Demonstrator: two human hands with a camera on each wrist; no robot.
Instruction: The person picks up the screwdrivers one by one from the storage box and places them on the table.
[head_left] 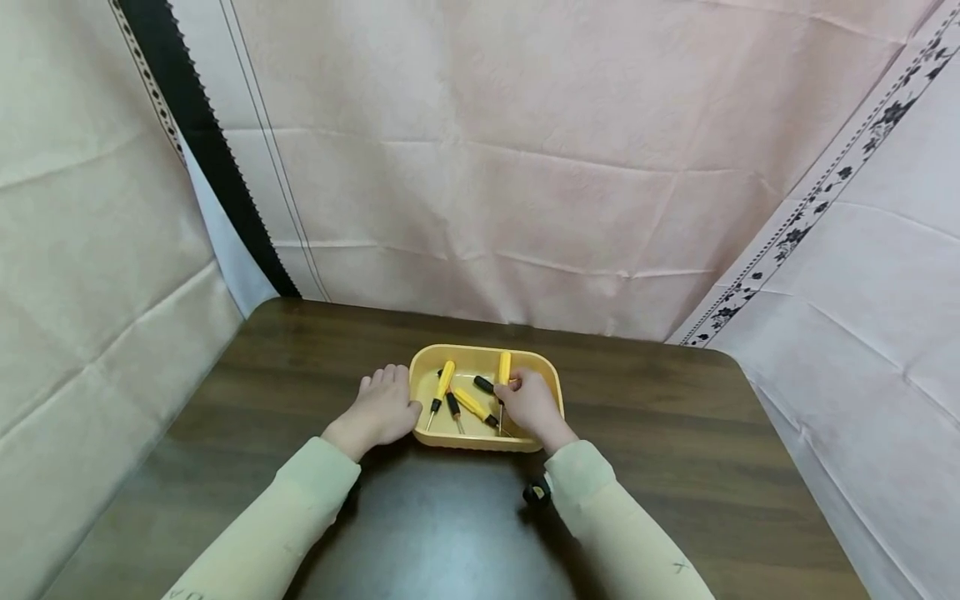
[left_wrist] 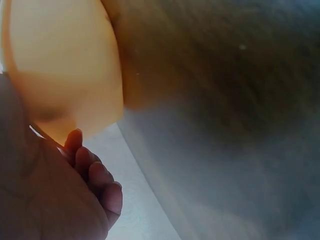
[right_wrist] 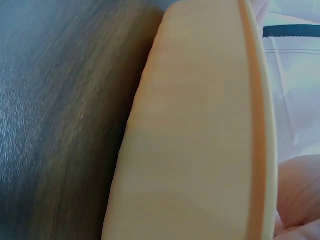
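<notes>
A yellow plastic tray [head_left: 480, 444] sits on the brown table and holds several small screwdrivers with yellow or black handles. Over its right half, my right hand [head_left: 531, 403] pinches a yellow-handled screwdriver [head_left: 504, 367], upright with its shaft pointing down into the tray. Beside the left end, my left hand [head_left: 384, 407] rests against the tray, its thumb at the rim and its fingers loosely bent. Inside lie a yellow screwdriver [head_left: 444, 380] on the left, a black-handled one [head_left: 453, 405] and another yellow one [head_left: 472, 404]. In the right wrist view, the tray's wall hides most of the right hand.
The dark wood table [head_left: 645, 467] extends around the tray. Pale cloth [head_left: 480, 167] hangs behind the table and at both sides. A small black device [head_left: 536, 492] is by the right cuff.
</notes>
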